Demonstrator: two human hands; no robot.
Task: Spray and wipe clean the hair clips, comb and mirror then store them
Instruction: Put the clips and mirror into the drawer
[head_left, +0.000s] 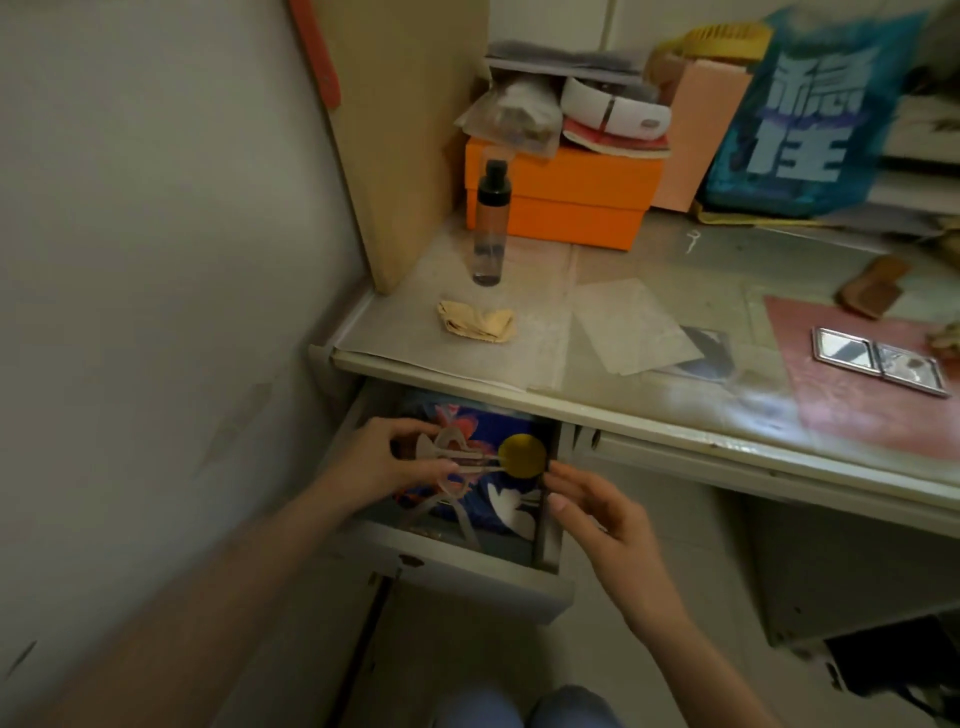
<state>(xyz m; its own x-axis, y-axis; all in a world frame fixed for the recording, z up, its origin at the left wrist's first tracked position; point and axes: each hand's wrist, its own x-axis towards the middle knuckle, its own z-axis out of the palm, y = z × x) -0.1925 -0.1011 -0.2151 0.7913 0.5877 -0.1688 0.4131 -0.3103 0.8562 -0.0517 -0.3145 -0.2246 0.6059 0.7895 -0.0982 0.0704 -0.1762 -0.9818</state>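
Over the open desk drawer (447, 569) my left hand (379, 462) grips several hair clips (462, 457), one of them ending in a round yellow disc (522, 455). My right hand (597, 512) hovers just right of the disc, fingers relaxed, holding nothing. On the desk top stand a clear spray bottle (490, 223) with a black cap and, in front of it, a crumpled yellow cloth (477, 321). A brown comb (872, 287) and an opened silver folding mirror (880, 361) lie at the right, on a pink mat (857, 410).
The drawer bottom shows a blue patterned sheet (498, 431). An orange box (566, 200) with clutter on top, a pink box (696, 135) and a blue printed bag (800, 119) crowd the desk's back. A wooden board (400, 130) leans at the left by the wall.
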